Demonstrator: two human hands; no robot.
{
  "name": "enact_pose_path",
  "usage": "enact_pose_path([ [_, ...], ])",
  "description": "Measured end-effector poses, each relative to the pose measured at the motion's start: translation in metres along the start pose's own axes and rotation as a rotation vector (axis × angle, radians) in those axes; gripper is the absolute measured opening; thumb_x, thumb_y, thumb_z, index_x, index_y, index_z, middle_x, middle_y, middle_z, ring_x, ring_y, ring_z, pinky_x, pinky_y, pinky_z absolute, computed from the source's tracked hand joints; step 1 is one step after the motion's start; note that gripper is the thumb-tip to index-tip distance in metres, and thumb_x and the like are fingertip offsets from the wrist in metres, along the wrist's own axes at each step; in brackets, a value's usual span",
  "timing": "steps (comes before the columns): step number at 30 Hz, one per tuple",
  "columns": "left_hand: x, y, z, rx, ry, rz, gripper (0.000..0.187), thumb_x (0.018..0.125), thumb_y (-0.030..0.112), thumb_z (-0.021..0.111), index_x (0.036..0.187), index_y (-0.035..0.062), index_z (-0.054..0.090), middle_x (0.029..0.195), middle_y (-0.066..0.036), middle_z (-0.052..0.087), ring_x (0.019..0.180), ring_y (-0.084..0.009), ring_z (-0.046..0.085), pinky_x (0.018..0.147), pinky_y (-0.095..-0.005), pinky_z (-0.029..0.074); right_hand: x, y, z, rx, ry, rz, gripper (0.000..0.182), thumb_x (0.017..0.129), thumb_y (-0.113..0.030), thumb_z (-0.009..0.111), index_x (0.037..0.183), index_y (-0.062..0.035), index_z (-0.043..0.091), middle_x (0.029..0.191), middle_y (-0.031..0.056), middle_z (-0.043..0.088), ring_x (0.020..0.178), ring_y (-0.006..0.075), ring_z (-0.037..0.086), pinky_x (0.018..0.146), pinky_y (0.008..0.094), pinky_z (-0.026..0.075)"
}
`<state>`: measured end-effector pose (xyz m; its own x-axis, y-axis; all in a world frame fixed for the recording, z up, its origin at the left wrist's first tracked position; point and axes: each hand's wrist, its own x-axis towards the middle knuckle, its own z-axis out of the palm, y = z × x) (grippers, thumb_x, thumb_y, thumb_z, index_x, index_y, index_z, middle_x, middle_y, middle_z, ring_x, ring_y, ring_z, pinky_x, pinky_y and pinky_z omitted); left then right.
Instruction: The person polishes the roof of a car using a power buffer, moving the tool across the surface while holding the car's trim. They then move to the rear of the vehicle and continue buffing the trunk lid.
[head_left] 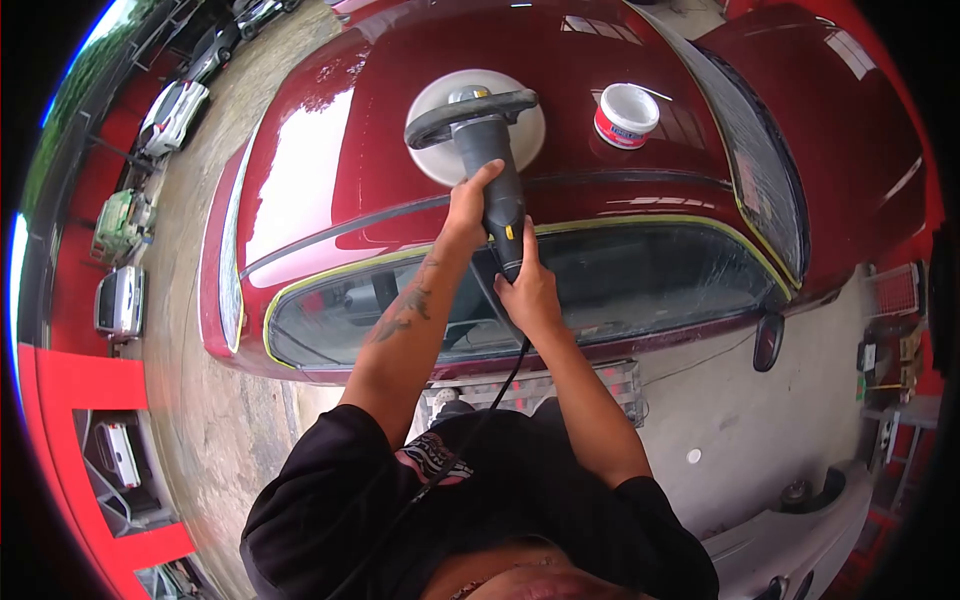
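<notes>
Both my hands are closed on a black car polisher (484, 146), which lies over the dark red car roof (390, 130). My left hand (474, 205) wraps the middle of its body, thumb on top. Farther back, my right hand (530, 290) grips the rear end, where the power cord (513, 375) comes out and runs down across my black shirt. A round white pad (432, 163) shows under the polisher's D-shaped front handle and appears to rest on the roof. To the right of it on the roof stands an open tub (627, 118) with a red label and whitish contents.
Yellow-green masking tape (620, 221) edges the side window (640, 265). The windshield (745, 150) and side mirror (768, 342) are at right. A slatted platform (610, 390) is beneath me. A grey bumper (800, 540) lies lower right; several parked vehicles stand at left.
</notes>
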<state>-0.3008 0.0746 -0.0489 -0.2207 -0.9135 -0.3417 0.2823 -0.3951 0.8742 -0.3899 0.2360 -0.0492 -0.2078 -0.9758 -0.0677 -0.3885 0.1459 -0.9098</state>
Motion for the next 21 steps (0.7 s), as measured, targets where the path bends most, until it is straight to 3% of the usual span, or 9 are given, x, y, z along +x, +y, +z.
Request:
enact_pose_path([
  [4, 0.006, -0.004, 0.030, -0.030, -0.013, 0.005, 0.052, 0.093, 0.041, 0.070, 0.116, -0.0044, 0.060, 0.093, -0.018, 0.068, 0.077, -0.0287, 0.071, 0.069, -0.0406, 0.061, 0.010, 0.011, -0.032, 0.017, -0.027, -0.016, 0.105, 0.088, -0.013, 0.078, 0.168, -0.0174, 0.009, 0.107, 0.0314, 0.073, 0.104, 0.0506, 0.071, 0.088, 0.0525, 0.057],
  [7, 0.007, -0.002, 0.036, -0.115, 0.005, 0.002, 0.052, 0.093, 0.042, 0.069, 0.116, -0.0030, 0.061, 0.094, -0.018, 0.068, 0.078, -0.0293, 0.071, 0.069, -0.0411, 0.061, 0.016, 0.007, -0.062, 0.069, -0.123, -0.038, 0.098, 0.091, -0.033, 0.079, 0.167, -0.0176, 0.019, 0.106, 0.0299, 0.074, 0.101, 0.0504, 0.071, 0.085, 0.0549, 0.057],
  [10, 0.000, 0.007, 0.037, -0.186, 0.013, 0.001, 0.051, 0.093, 0.045, 0.068, 0.113, -0.0011, 0.061, 0.093, -0.018, 0.069, 0.078, -0.0304, 0.071, 0.069, -0.0427, 0.061, 0.041, 0.014, -0.089, 0.032, -0.134, -0.099, 0.087, 0.094, -0.053, 0.073, 0.162, -0.0158, 0.034, 0.106, 0.0271, 0.075, 0.101, 0.0476, 0.072, 0.083, 0.0519, 0.056],
  [11, -0.004, 0.012, 0.035, -0.194, 0.016, 0.004, 0.051, 0.092, 0.045, 0.068, 0.112, -0.0008, 0.062, 0.092, -0.018, 0.069, 0.078, -0.0308, 0.071, 0.069, -0.0431, 0.061, 0.054, 0.023, -0.088, 0.143, 0.018, -0.205, 0.078, 0.096, -0.061, 0.067, 0.155, -0.0122, 0.048, 0.096, 0.0216, 0.075, 0.091, 0.0426, 0.074, 0.080, 0.0480, 0.056],
  [13, -0.012, 0.018, 0.035, -0.206, 0.050, -0.008, 0.051, 0.092, 0.046, 0.068, 0.112, -0.0004, 0.061, 0.091, -0.019, 0.069, 0.077, -0.0325, 0.072, 0.069, -0.0446, 0.061, 0.083, 0.027, -0.097, 0.170, 0.106, -0.229, 0.061, 0.100, -0.053, 0.065, 0.140, -0.0079, 0.061, 0.084, 0.0130, 0.071, 0.078, 0.0319, 0.070, 0.072, 0.0444, 0.054],
  [16, -0.017, 0.026, 0.012, -0.285, 0.051, 0.003, 0.053, 0.092, 0.047, 0.069, 0.113, -0.0007, 0.059, 0.091, -0.019, 0.068, 0.078, -0.0335, 0.072, 0.069, -0.0457, 0.062, 0.114, 0.035, -0.090, -0.105, 0.198, -0.269, 0.037, 0.101, -0.042, 0.067, 0.122, -0.0111, 0.069, 0.088, 0.0093, 0.071, 0.081, 0.0306, 0.070, 0.070, 0.0447, 0.055],
  [21, -0.010, 0.056, -0.055, -0.351, 0.180, 0.075, 0.059, 0.088, 0.050, 0.072, 0.117, -0.0003, 0.058, 0.092, -0.020, 0.068, 0.083, -0.0357, 0.071, 0.074, -0.0475, 0.062, 0.154, 0.076, -0.071, -0.355, 0.372, -0.589, 0.022, 0.096, -0.033, 0.072, 0.106, -0.0145, 0.069, 0.085, 0.0053, 0.065, 0.080, 0.0288, 0.067, 0.069, 0.0435, 0.055],
])
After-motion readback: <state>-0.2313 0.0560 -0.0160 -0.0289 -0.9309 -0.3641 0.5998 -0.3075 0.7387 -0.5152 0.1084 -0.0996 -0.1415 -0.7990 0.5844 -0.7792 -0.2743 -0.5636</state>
